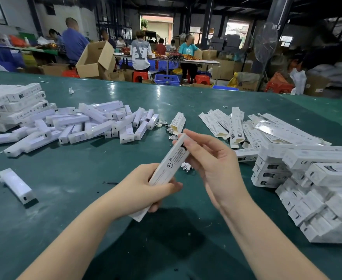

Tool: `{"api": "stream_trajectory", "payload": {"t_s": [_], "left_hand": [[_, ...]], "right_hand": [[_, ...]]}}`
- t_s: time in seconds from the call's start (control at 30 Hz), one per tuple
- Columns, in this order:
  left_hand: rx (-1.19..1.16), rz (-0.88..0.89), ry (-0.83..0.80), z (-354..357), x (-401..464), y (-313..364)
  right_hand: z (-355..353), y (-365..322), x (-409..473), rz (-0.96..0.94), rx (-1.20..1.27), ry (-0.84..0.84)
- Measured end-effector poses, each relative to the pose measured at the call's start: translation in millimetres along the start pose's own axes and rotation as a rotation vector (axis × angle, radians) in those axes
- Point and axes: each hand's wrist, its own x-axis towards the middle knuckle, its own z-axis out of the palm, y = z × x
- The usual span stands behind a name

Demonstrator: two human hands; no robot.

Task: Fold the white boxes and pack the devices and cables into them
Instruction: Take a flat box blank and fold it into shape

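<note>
I hold one long white box (167, 170) in both hands above the green table (125, 93). Its long axis runs diagonally: the near end points down toward my left side, the far end tilts up and away to the right. My left hand (139, 190) wraps around the lower half, fingers curled under it and thumb on top. My right hand (208, 158) pinches the upper end, fingertips curled on the box's top edge. Printed text and a round logo face me on the box.

Left of the box, well apart, a loose heap of white devices (81, 124) lies on the table, with one device (16, 185) alone nearer to me. Beyond the box, near its far end, lie white cables (171, 131). Right of the box lie flat unfolded boxes (236, 126), and nearer me on that side a stack of packed boxes (317, 182).
</note>
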Motion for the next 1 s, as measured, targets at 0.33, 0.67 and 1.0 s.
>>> {"api": "stream_trajectory", "payload": {"t_s": [0.33,0.67,1.0], "left_hand": [[-0.197,0.087,-0.054,6,-1,1],[0.032,0.210,-0.033,7,3,-13],[0.343,0.355,0.146,13,5,-24]], "right_hand": [[1,-4,-4,0.101,-0.064,-0.104],[16,-63,-42,-0.354,-0.767,-0.384],[-118,-159,-92,-0.510,-1.654,-0.010]]}}
